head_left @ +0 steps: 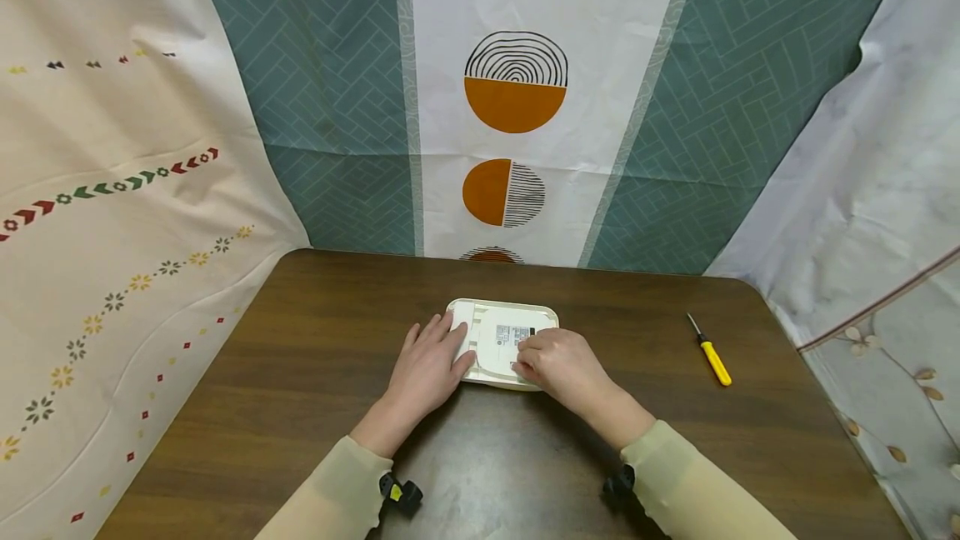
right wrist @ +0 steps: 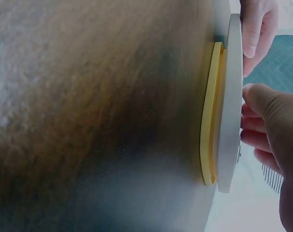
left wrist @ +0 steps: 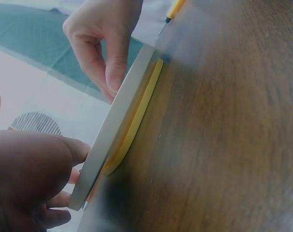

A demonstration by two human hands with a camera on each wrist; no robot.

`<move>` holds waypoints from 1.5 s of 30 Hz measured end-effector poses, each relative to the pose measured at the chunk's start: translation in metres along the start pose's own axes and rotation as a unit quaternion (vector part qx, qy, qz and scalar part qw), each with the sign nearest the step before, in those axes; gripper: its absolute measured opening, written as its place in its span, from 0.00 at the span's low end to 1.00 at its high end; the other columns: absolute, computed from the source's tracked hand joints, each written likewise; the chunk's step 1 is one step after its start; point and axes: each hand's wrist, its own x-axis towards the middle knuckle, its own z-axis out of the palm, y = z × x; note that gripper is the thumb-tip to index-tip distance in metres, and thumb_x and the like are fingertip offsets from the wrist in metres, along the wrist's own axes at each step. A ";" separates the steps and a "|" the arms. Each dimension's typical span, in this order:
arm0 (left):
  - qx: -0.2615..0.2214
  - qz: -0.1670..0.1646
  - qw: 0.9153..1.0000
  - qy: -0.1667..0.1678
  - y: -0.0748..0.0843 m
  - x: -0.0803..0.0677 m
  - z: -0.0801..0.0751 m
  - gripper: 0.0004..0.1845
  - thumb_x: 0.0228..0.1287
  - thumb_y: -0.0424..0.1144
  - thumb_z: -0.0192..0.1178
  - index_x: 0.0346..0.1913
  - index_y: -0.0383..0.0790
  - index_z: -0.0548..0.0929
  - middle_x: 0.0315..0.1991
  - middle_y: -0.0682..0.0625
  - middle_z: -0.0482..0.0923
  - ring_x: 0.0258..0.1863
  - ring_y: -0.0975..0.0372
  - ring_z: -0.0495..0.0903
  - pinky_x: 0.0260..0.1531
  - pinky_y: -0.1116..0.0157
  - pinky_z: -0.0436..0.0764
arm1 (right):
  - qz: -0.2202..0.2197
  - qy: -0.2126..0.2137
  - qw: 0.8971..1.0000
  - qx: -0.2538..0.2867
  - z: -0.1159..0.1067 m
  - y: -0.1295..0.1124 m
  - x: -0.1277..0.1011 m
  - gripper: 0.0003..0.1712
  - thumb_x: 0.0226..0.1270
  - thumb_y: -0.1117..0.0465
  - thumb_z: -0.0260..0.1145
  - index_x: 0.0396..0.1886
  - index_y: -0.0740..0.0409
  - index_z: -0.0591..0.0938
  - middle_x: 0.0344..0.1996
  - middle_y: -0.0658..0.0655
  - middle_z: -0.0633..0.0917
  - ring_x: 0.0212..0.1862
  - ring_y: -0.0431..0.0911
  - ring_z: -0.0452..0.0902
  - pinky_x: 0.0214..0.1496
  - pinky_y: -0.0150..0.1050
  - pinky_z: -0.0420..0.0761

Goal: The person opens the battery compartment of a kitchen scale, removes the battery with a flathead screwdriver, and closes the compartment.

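A flat white plastic device [head_left: 487, 359] with rounded corners and a printed label [head_left: 510, 335] lies on the table, label side up. Below its white body, a yellow part [left wrist: 137, 123] shows along the edge. My left hand [head_left: 429, 357] rests on the device's left side, fingers spread and fairly straight. On the right side, my right hand [head_left: 564, 363] touches the top face beside the label with bent fingers. Its thumb and fingertips come close together there; whether they pinch something small is hidden. The right wrist view shows the right hand [right wrist: 277, 121] at the white body [right wrist: 230, 111].
A screwdriver [head_left: 714, 361] with a yellow handle lies to the right on the brown wooden table [head_left: 322, 340]. Patterned cloth [head_left: 517, 148] hangs behind the table's back edge, with more cloth at both sides.
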 end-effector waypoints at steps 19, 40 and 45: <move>0.001 -0.002 1.000 -0.005 -0.001 0.001 0.001 0.30 0.83 0.53 0.64 0.77 0.39 0.81 0.80 0.36 0.70 0.81 0.41 0.67 0.80 0.36 0.61 | 0.033 0.021 0.998 0.053 0.005 0.004 -0.007 0.09 0.62 0.58 0.88 0.39 0.54 0.97 0.41 0.49 0.95 0.44 0.46 0.92 0.52 0.45 0.91; -0.001 0.002 1.000 -0.001 -0.001 0.001 0.001 0.30 0.83 0.53 0.64 0.77 0.39 0.81 0.80 0.36 0.70 0.81 0.40 0.67 0.80 0.36 0.62 | 0.054 0.015 0.996 0.070 0.006 0.007 -0.010 0.08 0.66 0.56 0.86 0.42 0.53 0.97 0.42 0.48 0.95 0.45 0.45 0.92 0.51 0.47 0.91; -0.002 0.004 1.000 -0.001 -0.001 0.000 0.001 0.30 0.83 0.53 0.65 0.77 0.38 0.81 0.80 0.35 0.70 0.81 0.40 0.67 0.79 0.36 0.62 | 0.054 0.011 0.996 0.069 0.005 0.007 -0.009 0.07 0.68 0.58 0.84 0.42 0.53 0.96 0.41 0.47 0.95 0.44 0.45 0.92 0.51 0.47 0.91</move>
